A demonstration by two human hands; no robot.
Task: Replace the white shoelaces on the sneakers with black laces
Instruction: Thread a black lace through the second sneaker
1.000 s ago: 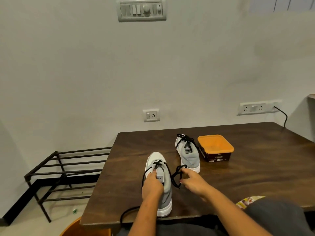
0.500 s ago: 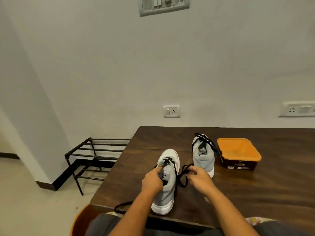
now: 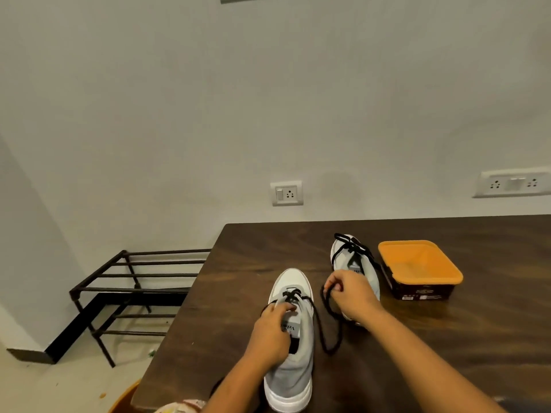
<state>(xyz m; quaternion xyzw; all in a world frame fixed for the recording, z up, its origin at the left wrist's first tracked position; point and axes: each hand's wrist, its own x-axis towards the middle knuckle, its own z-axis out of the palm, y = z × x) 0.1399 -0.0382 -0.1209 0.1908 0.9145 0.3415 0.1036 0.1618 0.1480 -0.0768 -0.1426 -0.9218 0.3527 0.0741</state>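
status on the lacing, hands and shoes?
Left hand pressing the near grey-and-white sneaker at the tongue. Right hand pinching the loose black lace, pulled out sideways. Far grey sneaker already black-laced. Orange-lidded box clear of the work.

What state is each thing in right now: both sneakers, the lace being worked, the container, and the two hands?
Near sneaker: upright on the table, black lace only in its front eyelets.
Black lace: slack, looping onto the table.
Far sneaker: upright, black-laced.
Orange container: lid on.
Left hand: on the near sneaker's tongue.
Right hand: pinching the lace.
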